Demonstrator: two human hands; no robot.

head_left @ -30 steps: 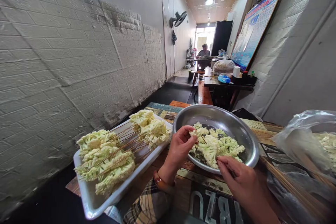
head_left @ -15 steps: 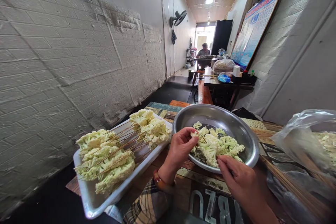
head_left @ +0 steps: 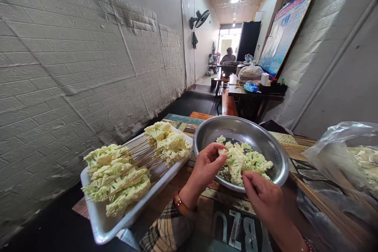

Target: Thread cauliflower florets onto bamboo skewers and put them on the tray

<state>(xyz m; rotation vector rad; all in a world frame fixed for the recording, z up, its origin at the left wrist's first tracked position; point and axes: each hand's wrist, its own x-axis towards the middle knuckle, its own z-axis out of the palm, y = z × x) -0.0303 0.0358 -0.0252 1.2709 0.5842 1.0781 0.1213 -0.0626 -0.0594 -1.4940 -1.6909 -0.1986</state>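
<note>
My left hand (head_left: 210, 164) pinches a pale cauliflower floret (head_left: 236, 161) over a wide steel bowl (head_left: 203, 130). My right hand (head_left: 265, 193) is closed, thumb and fingertips pressed together at the floret's lower right edge; what sits between them is hidden. More cauliflower pieces (head_left: 256, 162) lie in the bowl below. To the left, a white tray (head_left: 134, 216) carries skewered cauliflower (head_left: 126, 189) at its near end and another skewered bunch (head_left: 173, 147) at its far end, with thin wooden sticks (head_left: 137, 157) running between them.
Loose wooden skewers (head_left: 327, 204) and a clear plastic bag (head_left: 333, 153) with pale pieces inside lie on the right. The patterned table (head_left: 283, 139) bears the bowl and tray. Beyond are a bench (head_left: 228, 104), a second table (head_left: 251, 92) with bags, and a seated person (head_left: 229, 57).
The floret has turned a little between my hands, and the thin brown stick seen beside my left fingers no longer shows. The whole view has shifted slightly. Tray and bowl stay put.
</note>
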